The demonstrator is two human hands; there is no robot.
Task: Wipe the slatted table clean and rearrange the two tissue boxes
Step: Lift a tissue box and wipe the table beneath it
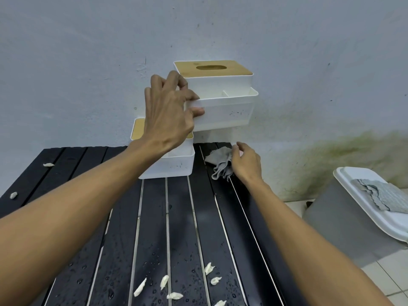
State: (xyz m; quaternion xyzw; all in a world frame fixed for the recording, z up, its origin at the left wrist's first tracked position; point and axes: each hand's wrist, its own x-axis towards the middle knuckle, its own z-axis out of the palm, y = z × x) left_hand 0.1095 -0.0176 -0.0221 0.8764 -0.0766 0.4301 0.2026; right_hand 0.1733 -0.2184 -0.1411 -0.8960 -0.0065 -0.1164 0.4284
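Note:
My left hand [170,109] grips the left end of a white tissue box with a wooden lid [223,93] and holds it in the air above the table's far right corner. A second white tissue box [174,162] stands on the black slatted table [181,228] at the far edge, partly hidden by my left wrist. My right hand [246,161] presses a crumpled grey cloth [219,162] onto the slats under the lifted box. The table is wet with droplets, and white tissue scraps [164,281] lie on it.
A grey bin with a white lid [362,217] stands to the right of the table, a grey-green cloth [384,197] draped on its lid. The pale wall [88,62] rises right behind the table. More scraps [48,164] lie at the far left.

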